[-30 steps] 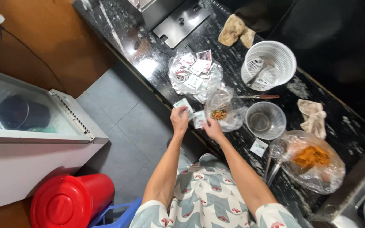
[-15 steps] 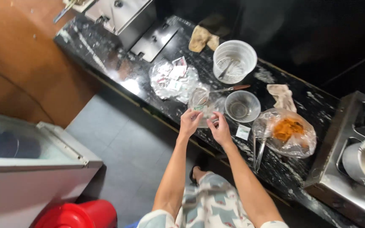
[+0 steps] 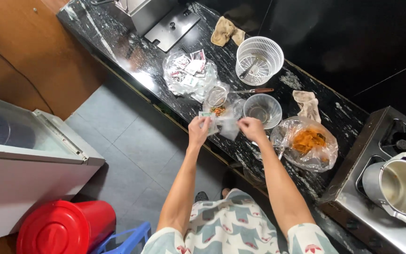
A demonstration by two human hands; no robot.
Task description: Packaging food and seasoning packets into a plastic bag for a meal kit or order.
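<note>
I see both forearms reaching out level over the black counter (image 3: 118, 42), wrists close together. My left hand (image 3: 198, 131) pinches a small sachet (image 3: 206, 115) between thumb and fingertips; my right hand (image 3: 252, 128) pinches a clear wrapper (image 3: 229, 127) that hangs between the two hands. Just beyond the grips sit a jar (image 3: 217, 99) with reddish bits inside and a glass bowl (image 3: 262, 110).

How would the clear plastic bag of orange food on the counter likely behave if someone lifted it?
The clear plastic bag looks thin and crumpled, so it would probably go floppy and sag around its orange contents. Its mouth seems open, so tilting it might spill food. It lies slumped on the counter, unlikely to roll.
</note>
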